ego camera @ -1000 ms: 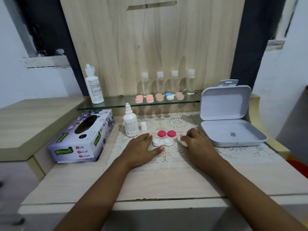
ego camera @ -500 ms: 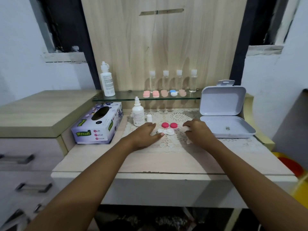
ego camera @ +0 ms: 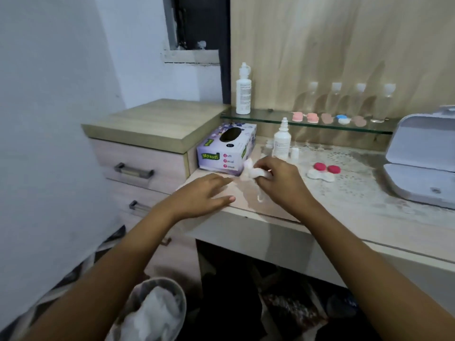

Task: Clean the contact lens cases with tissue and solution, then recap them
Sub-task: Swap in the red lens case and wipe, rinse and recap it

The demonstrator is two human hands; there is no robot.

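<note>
White plastic contact lens case [ego camera: 320,177] lies uncapped at three o'clock of your right hand [ego camera: 283,184], which pinches a crumpled white tissue [ego camera: 253,171], left hand [ego camera: 202,195] lying flat, fingers straight; a hasty reach could sweep its round red caps [ego camera: 320,166] to the floor.

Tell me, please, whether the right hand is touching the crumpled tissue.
Touching. The head view shows the right hand with its fingers curled round the crumpled tissue, pinching it.

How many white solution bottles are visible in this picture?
2. The taller white bottle stands at the left end of the glass shelf; the smaller white bottle stands on the table, right of the tissue box. None seems hidden.
</note>
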